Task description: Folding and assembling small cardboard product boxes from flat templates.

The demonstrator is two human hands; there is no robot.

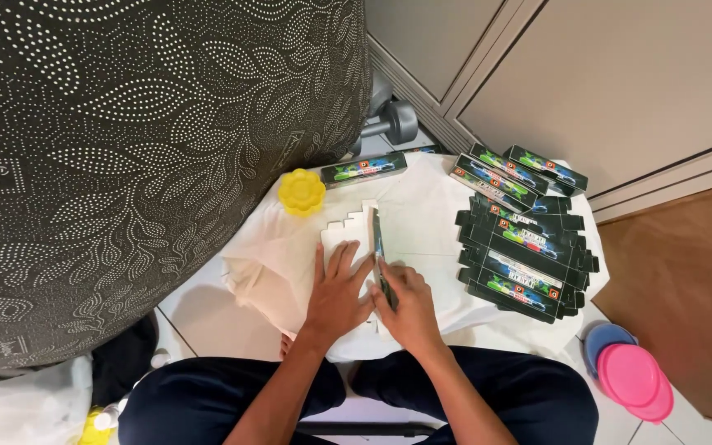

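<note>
A flat, unfolded carton blank (354, 227) lies white side up on a white cloth (422, 210) in front of me. My left hand (337, 290) presses flat on its near part, fingers spread. My right hand (407, 303) pinches the blank's raised right flap (378, 239), whose dark printed side shows along the fold. A stack of flat dark printed blanks (525, 251) lies to the right. Folded long dark boxes (521, 171) rest beyond that stack, and one more folded box (364, 170) lies at the back.
A yellow flower-shaped container (302, 191) sits on the cloth's back left. A large dotted dark cushion (142, 148) fills the left. A grey dumbbell (392, 124) lies by the wall. Pink and blue lids (630, 372) rest on the floor at right. My crossed legs (504, 395) are below.
</note>
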